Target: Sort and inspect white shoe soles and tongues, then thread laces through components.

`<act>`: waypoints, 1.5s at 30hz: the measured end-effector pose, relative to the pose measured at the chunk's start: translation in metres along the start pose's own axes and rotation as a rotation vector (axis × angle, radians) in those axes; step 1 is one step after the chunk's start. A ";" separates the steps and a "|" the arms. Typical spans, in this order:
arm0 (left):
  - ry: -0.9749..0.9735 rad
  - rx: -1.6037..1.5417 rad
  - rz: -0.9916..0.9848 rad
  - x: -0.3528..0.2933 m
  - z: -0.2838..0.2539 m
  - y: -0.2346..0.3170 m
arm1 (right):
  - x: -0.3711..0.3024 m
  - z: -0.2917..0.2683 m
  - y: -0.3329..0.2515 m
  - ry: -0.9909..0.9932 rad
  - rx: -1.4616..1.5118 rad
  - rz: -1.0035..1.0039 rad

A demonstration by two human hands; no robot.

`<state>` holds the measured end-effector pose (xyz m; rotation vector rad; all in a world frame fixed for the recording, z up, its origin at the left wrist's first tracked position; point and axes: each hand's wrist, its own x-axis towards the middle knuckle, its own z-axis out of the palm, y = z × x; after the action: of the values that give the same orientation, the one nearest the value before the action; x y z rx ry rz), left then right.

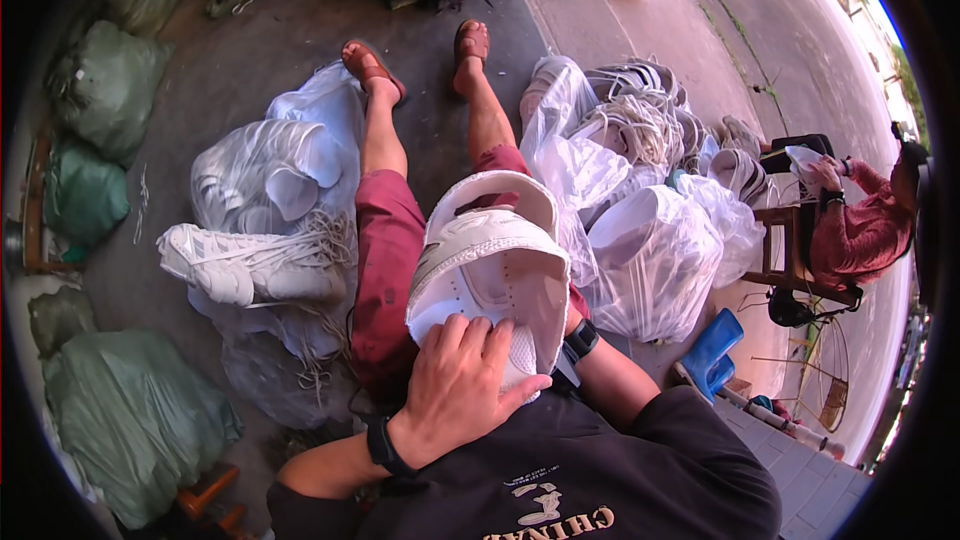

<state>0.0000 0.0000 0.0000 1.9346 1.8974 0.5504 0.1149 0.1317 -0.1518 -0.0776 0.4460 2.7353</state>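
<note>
A white shoe upper (488, 237) with small punched holes and a thick, rough rim stands over my lap. Behind it shows the curved edge of another white piece (515, 183); whether the two are joined I cannot tell. My left hand (462, 380) is closed over the near part of the upper, fingers bent over the white material and thumb pointing right by a mesh patch. The right forearm (618, 375) comes in beside the upper. My right hand is almost wholly hidden behind the white material, so its fingers do not show.
Left of my legs, white shoe uppers (255, 265) with laces lie against a clear plastic bag (262, 170). More bagged uppers (655, 260) and a lace heap (640, 130) lie right. Green sacks (130, 410) line the left side. Another person (860, 225) sits far right, near blue boots (712, 352).
</note>
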 end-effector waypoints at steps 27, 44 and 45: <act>0.303 -0.184 0.034 0.000 -0.008 -0.012 | -0.003 0.046 0.015 0.415 -0.703 -0.218; -0.054 0.132 -0.020 0.006 0.020 -0.010 | 0.006 0.036 0.021 0.168 -0.347 -0.133; -0.061 0.120 -0.017 0.007 0.021 -0.010 | 0.006 0.036 0.022 0.221 -0.337 -0.151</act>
<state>0.0020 0.0071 -0.0231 1.9832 1.9472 0.3766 0.1010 0.1256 -0.1112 -0.4833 0.0284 2.6333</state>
